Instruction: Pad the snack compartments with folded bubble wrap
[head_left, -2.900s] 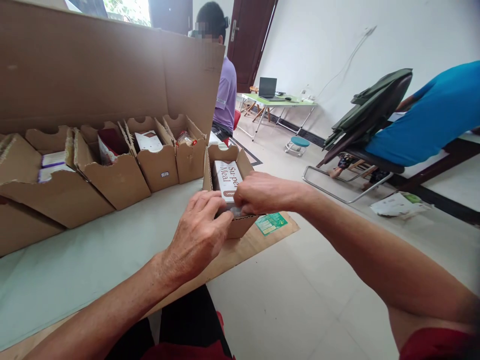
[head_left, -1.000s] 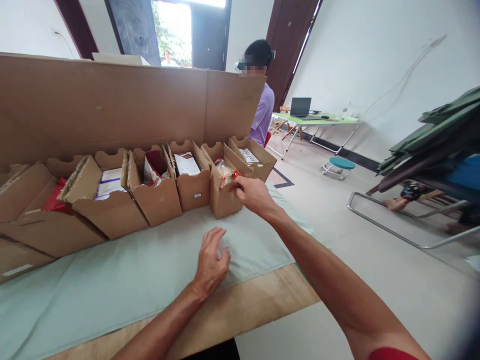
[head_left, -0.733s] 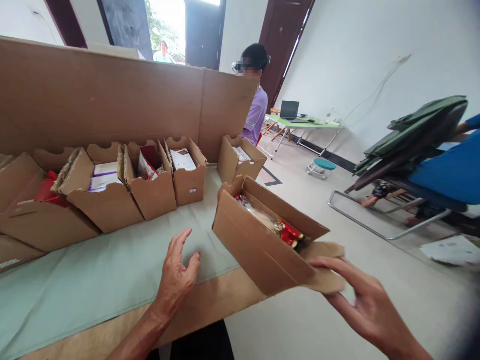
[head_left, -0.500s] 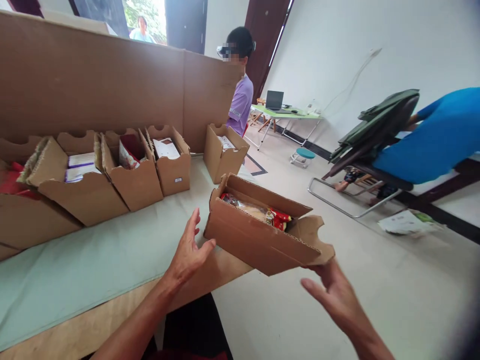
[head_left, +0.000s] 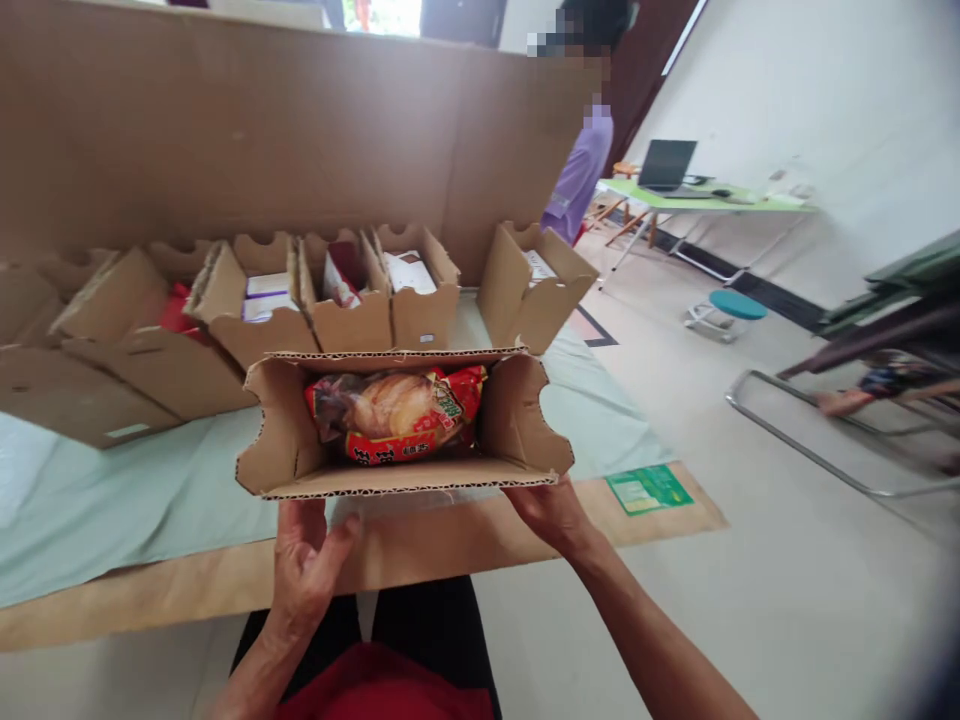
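Note:
A cardboard box [head_left: 405, 482] is in front of me over the near part of the table, its open top turned toward me. Inside it lies a red and clear packet of food [head_left: 397, 415] with printed lettering. My left hand [head_left: 304, 560] is at the left end of the box, its fingers running under the near edge and its thumb out to the side. Under the right end, my right hand [head_left: 551, 515] grips the box, most of its fingers hidden below the cardboard.
Several similar boxes [head_left: 352, 325] stand in a row behind, holding packets and cartons. A tall cardboard panel [head_left: 300, 140] rises behind them. A green label [head_left: 649, 488] lies at the table's right corner. A person in purple [head_left: 581, 170] is beyond, near a laptop table [head_left: 705, 195].
The box has swung left and turned crosswise in front of me, its opening now facing me. My left hand, apart from it before, has come to its near side. My view has shifted left.

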